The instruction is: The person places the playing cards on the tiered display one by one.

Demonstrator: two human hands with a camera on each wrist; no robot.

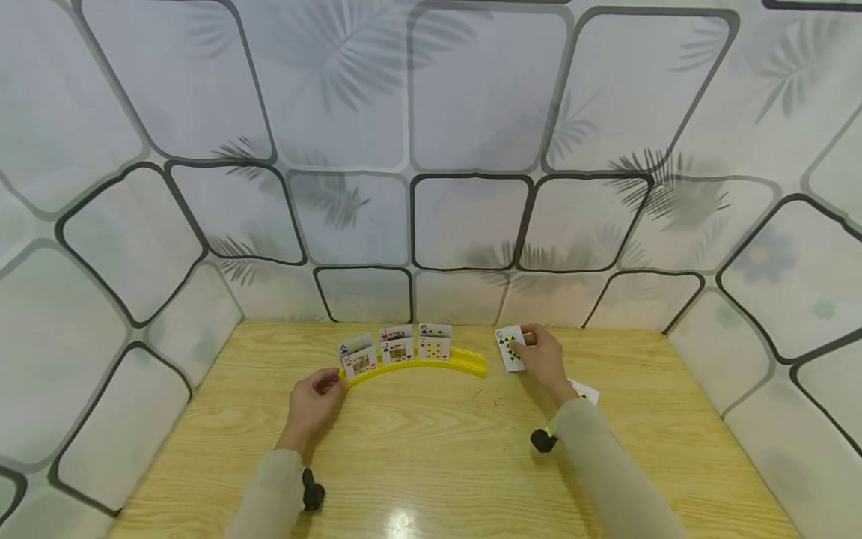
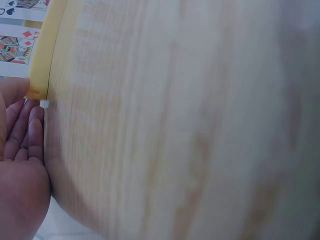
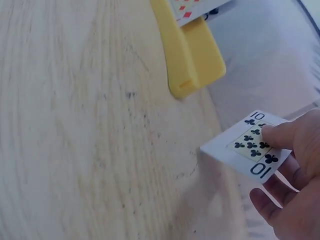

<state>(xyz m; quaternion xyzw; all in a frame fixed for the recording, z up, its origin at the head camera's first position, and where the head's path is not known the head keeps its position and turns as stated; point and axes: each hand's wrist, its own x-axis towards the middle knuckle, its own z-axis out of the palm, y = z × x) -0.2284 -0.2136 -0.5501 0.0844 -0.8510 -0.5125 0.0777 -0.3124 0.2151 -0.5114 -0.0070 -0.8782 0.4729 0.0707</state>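
Observation:
A curved yellow card holder [image 1: 471, 362] lies on the table with playing cards standing in two rows in its left and middle parts. At its left end, my left hand [image 1: 315, 404] pinches the tip between thumb and fingers, close to a red-diamond face card [image 2: 17, 49]. Off the holder's right end, my right hand [image 1: 544, 359] holds a ten of clubs [image 3: 245, 145] between thumb and fingers, face toward me and apart from the holder. A card with red diamonds [image 1: 434, 349] stands nearest the holder's bare right section.
Another playing card [image 1: 586, 392] lies on the wooden table [image 1: 417, 449], partly hidden by my right forearm. Patterned fabric walls [image 1: 471, 224] rise behind the table and on both sides. Small black devices [image 1: 542, 441] are strapped at both wrists.

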